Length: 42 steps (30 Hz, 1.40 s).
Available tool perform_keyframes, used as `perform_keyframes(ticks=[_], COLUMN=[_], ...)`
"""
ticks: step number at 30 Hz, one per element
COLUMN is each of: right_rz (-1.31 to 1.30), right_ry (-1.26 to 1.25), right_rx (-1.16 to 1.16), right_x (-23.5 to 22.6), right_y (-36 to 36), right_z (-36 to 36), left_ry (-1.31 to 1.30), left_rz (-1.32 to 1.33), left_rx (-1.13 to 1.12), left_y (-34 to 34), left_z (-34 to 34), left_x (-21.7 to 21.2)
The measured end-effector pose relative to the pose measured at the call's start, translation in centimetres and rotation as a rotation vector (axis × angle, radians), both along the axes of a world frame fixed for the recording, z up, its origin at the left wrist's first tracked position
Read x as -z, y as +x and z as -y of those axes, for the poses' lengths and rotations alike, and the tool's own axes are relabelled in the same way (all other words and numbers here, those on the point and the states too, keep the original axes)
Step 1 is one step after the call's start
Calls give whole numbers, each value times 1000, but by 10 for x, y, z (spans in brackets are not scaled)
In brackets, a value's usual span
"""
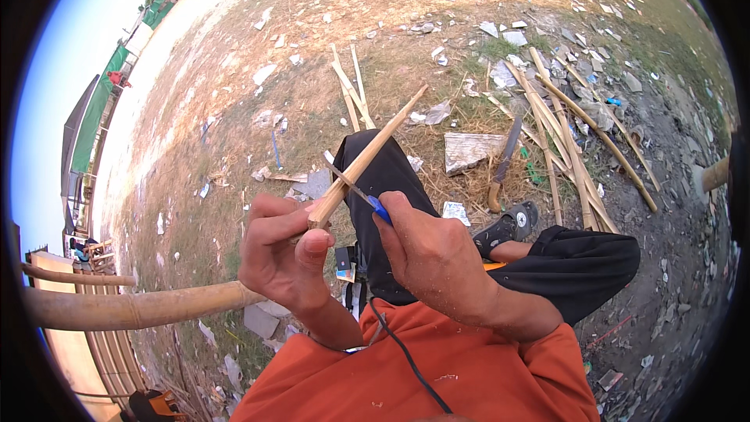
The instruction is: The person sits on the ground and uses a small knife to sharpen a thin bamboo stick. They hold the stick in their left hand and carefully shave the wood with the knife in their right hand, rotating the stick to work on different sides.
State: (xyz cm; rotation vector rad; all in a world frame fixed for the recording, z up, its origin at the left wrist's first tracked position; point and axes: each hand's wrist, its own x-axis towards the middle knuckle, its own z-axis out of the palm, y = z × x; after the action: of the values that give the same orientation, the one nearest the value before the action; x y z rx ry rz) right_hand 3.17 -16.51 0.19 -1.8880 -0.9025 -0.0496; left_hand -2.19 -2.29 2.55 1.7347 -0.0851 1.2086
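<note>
Bamboo, pale and split into a narrow strip, slants up and away from the person's lap, its lower end pinched in the left hand, whose fingers are clenched around it with the thumb pressed against the end. Just right of the strip, the right hand is closed in a fist around a small knife with a blue handle; its thin blade lies against the side of the strip, close above the left hand's grip. Below the strip the person's black trousers cover crossed legs, and an orange shirt fills the view nearest the camera, with a thin black cord running down it. Right of the strip, on the dry, littered ground, a larger knife with a wooden handle lies beside a flat grey slab, and farther right a loose bundle of long bamboo slats is spread out. Beyond the strip's far tip, a few shorter bamboo pieces lie on the grass. Left of the strip and lower, a thick bamboo pole runs crosswise near the left wrist. A dark shoe rests just right of the right hand.
</note>
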Motion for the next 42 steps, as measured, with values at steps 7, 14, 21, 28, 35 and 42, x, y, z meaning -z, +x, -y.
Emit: perform_keyframes(ticks=[7,14,21,28,35,42], right_rz=[-8,-67,-52,-98,-67,-72], right_ry=[2,-180,-167,-2,-100,-319], right_rx=[22,148,202,143,174,340], right_x=[2,32,55,40,68,141], right_y=[4,31,42,34,49,91], right_z=[-3,-6,-13,-15,-21,-28], left_ry=[-36,-3,-21,-15,40,60], left_rz=[-9,-14,-8,-22,-33,-47], left_rx=[3,13,17,15,6,26], left_y=[0,-1,2,5,-2,-3], left_z=[2,1,3,6,-2,-3], left_x=[-2,1,-4,-5,-1,-3])
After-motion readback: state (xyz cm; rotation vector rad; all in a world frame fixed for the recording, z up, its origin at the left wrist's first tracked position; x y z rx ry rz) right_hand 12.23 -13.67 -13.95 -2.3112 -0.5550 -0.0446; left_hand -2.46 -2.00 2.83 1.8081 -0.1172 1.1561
